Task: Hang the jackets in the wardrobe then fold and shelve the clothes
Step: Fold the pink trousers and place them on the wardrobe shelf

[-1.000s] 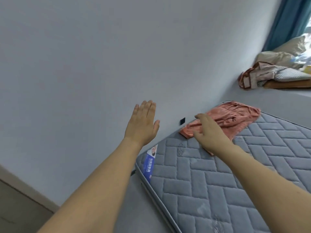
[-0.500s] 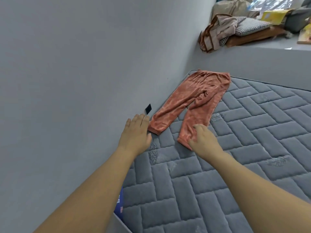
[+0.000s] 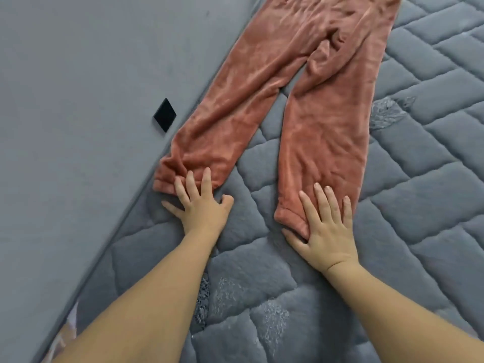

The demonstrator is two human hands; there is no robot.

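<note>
A pair of rust-orange fleece trousers (image 3: 309,82) lies flat on the grey quilted mattress (image 3: 419,192), legs spread toward me, waistband at the top edge of the view. My left hand (image 3: 200,203) lies flat at the cuff of the left leg, fingertips on the fabric, fingers apart. Over the cuff of the right leg rests my right hand (image 3: 326,226), palm down with fingers spread. Neither hand grips the cloth.
A grey wall (image 3: 78,100) runs along the mattress's left edge, with a small black square (image 3: 165,115) stuck on it close to the left trouser leg. Bare quilted mattress extends to the right and toward me.
The view has tilted down and closer to the trousers. Both hands have come down flat onto the two leg cuffs; the left hand moved from beside the cuff onto it.
</note>
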